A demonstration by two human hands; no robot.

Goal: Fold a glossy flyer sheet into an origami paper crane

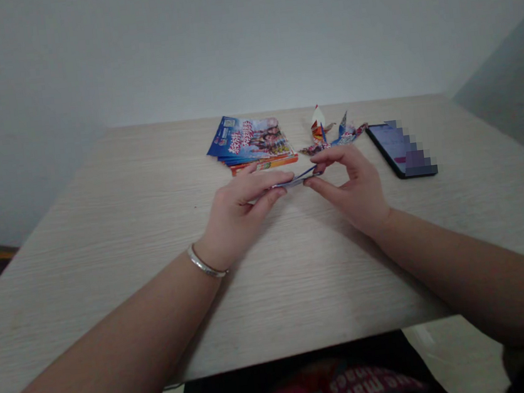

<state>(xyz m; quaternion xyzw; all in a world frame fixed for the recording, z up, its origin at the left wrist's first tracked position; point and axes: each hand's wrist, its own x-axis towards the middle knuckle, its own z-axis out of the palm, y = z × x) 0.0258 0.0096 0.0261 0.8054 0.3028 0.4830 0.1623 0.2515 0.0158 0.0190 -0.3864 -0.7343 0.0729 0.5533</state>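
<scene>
Between my two hands, a little above the table, is a small piece of folded paper (298, 179), white and blue, seen nearly edge-on. My left hand (248, 201) pinches its left end between thumb and fingers. At the other end, the thumb and fingertips of my right hand (353, 186) grip the paper, where a blue flap stands slightly apart. My fingers cover both ends, so its full shape is hidden. Just behind my hands lie folded paper cranes (341, 134) with coloured print, their wings and tips pointing up.
A fanned stack of printed paper sheets (250, 138), blue and orange, lies behind my left hand. A black phone (393, 150) with its screen lit rests to the right of the cranes. The pale wood table (117, 219) meets a wall (244, 41) at the back.
</scene>
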